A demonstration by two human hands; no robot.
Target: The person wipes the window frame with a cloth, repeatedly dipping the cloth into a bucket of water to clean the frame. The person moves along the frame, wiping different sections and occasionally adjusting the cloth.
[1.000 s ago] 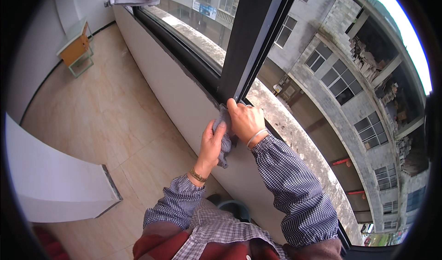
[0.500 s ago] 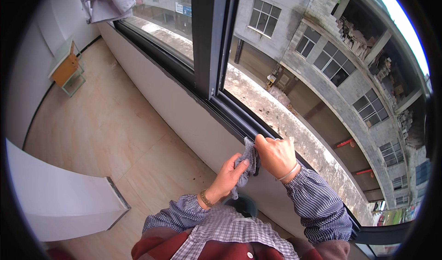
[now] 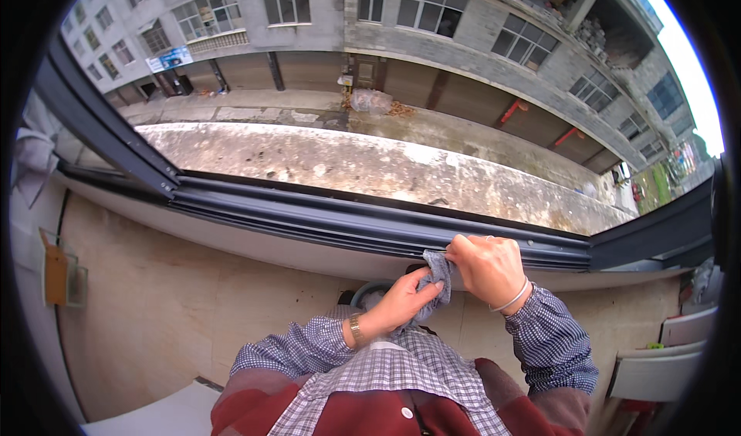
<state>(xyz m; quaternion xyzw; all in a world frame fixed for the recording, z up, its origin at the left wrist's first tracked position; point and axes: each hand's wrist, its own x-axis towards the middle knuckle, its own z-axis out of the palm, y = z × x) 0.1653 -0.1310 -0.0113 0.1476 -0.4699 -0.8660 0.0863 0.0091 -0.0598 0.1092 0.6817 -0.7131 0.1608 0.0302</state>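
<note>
A damp-looking grey cloth (image 3: pixel 438 269) hangs between my hands at the inner edge of the dark window track (image 3: pixel 332 221). My left hand (image 3: pixel 403 300) is closed around the cloth's lower part, thumb on top. Just to its right, my right hand (image 3: pixel 489 271) pinches a thin, stick-like piece at the cloth's upper end; most of it is hidden by fingers and cloth. Both hands are close together at the track's near edge. Under the left hand, partly hidden, stands a bluish bucket (image 3: pixel 369 290).
An upright dark window frame (image 3: pixel 116 127) rises at the left, with grey fabric (image 3: pixel 32 162) beside it. Outside lies a stained concrete ledge (image 3: pixel 309 155). An orange-and-white stool-like piece (image 3: pixel 55 274) stands far left; white furniture (image 3: pixel 652 376) is at the lower right.
My view has swung to the right, so the track now runs more nearly across. Both hands keep hold close together at the track, cloth between them.
</note>
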